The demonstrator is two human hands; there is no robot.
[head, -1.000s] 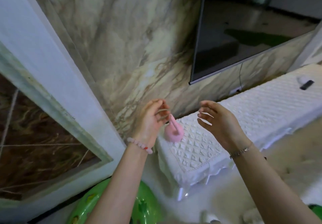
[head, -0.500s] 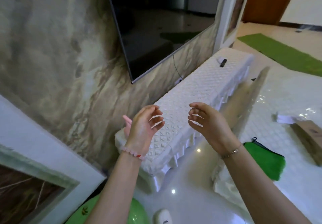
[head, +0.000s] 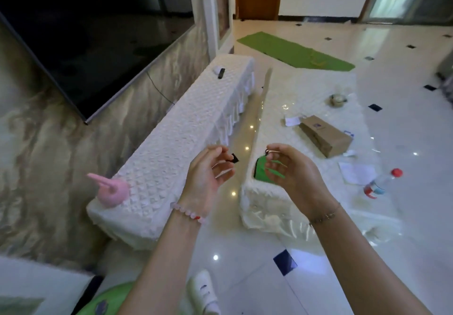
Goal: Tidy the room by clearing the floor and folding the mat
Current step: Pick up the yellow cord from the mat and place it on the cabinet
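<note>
Hovering empty, both grips spread: left hand (head: 208, 174), right hand (head: 294, 174); box (head: 323, 134), bottle (head: 382, 183) littering mat (head: 282, 103).

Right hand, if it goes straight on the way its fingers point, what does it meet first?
The empty right hand points its curled fingers toward the left hand. That open left hand looks first in line, though depth is uncertain; the green fabric pouch lies below on the mat.

We count two hands (head: 208, 172) (head: 294, 174), two mats (head: 294, 52) (head: 306, 98), one box (head: 324, 135), one bottle (head: 382, 183), one pink toy (head: 111, 189).
</note>
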